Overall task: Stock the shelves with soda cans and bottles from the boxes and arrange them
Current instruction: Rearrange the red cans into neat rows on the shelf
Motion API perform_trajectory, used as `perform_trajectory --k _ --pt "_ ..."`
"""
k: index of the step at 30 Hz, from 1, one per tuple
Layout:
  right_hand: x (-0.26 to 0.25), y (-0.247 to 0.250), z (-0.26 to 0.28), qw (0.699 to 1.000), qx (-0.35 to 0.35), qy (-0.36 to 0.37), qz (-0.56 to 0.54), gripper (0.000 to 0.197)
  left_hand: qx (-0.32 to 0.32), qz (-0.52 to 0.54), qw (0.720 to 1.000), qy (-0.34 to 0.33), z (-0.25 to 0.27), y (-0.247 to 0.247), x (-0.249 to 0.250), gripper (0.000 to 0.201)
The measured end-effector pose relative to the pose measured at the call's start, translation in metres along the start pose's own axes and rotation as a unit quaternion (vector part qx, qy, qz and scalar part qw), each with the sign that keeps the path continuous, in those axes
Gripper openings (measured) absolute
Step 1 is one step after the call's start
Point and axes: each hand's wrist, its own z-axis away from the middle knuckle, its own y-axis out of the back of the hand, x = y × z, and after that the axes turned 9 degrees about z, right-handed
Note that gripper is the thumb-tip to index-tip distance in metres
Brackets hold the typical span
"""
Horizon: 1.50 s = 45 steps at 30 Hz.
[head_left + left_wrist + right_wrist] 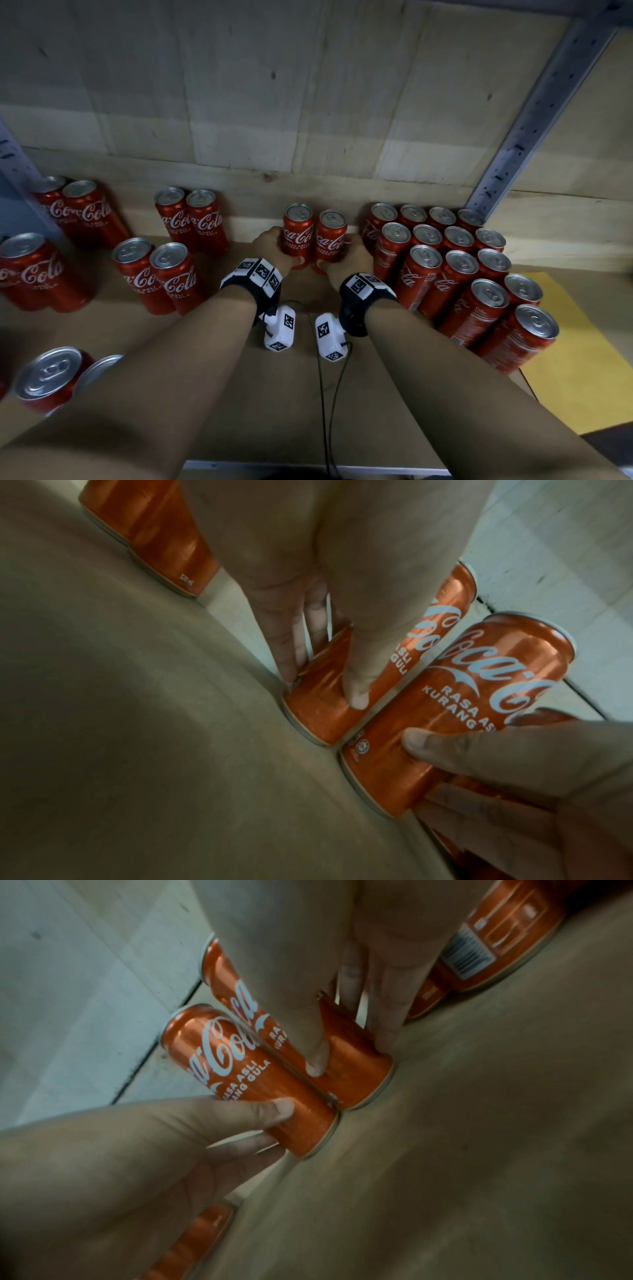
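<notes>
At shelf centre, near the back board: two red cans upright, side by side, touching. Left hand (270, 247) wraps the left can (297, 230) low down, thumb across the front, fingers behind. Right hand (350, 255) grips the right can (330, 236) the same way. Both cans' bases sit on the shelf (281, 394), seen from the wrist views. Just right of the right hand: packed block of cans (455, 267) in rows, against the metal post (534, 123). To the left: pairs of cans (156, 274) well apart from each other. Yellow sheet (579, 373) at the shelf's right edge.
</notes>
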Motion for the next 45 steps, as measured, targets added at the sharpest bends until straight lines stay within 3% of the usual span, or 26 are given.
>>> perform_trajectory --k 10,31,37,41,45 --pt "-0.004 -0.014 -0.019 1.0 0.0 -0.002 -0.021 0.065 0.042 0.031 0.998 -0.028 -0.012 -0.002 -0.005 0.065" --pt "-0.012 -0.021 -0.029 1.0 0.019 -0.02 -0.008 0.068 0.074 0.027 0.997 -0.023 -0.008 -0.007 0.001 0.065" --pt "-0.011 -0.014 -0.026 1.0 0.006 -0.01 -0.019 0.069 0.052 -0.009 0.999 -0.006 0.001 0.0 0.015 0.064" --pt "-0.002 -0.005 -0.015 0.999 -0.034 -0.009 -0.036 0.069 0.01 -0.088 0.995 0.037 0.009 0.006 0.025 0.078" --pt "0.02 0.013 0.007 0.997 -0.072 0.02 0.024 0.055 -0.02 -0.198 0.978 0.054 0.041 0.016 0.04 0.051"
